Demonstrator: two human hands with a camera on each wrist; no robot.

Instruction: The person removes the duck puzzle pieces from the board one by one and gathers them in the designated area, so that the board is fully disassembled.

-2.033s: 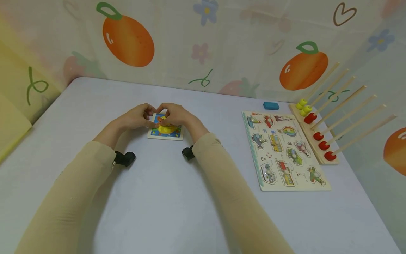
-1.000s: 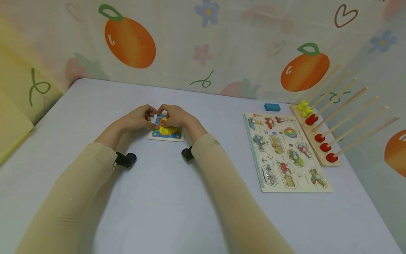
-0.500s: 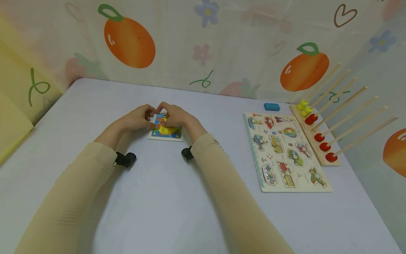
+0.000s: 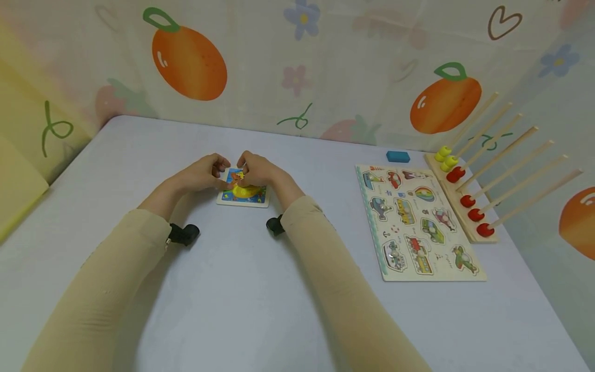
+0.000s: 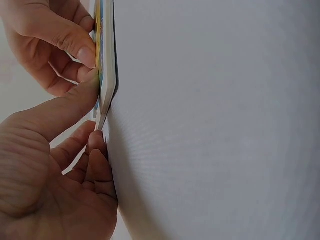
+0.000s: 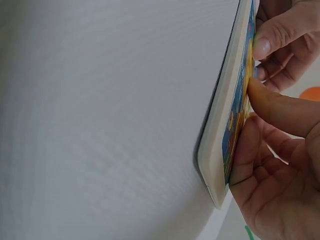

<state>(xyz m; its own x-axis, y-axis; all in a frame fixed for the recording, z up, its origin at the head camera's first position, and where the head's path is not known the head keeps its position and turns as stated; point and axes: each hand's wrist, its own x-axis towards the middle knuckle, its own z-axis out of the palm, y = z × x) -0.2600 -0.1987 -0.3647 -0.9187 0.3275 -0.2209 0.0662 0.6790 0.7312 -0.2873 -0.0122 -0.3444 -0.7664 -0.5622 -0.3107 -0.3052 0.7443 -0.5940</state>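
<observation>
white bench point(image 4: 241, 299) | small picture board point(image 4: 250, 197), flat | larger puzzle board point(image 4: 415, 227) | peg rack point(image 4: 457, 192) beside puzzle board | blue block point(image 4: 397, 156)

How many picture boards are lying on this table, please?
2. The small board is touched by the left hand and the right hand; the large board lies on the right, beside the peg rack.

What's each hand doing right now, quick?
Left hand: closed, holding the small picture board, thumb on its face.
Right hand: fingers bent, thumb on the board too; can't tell if it's gripping.
</observation>
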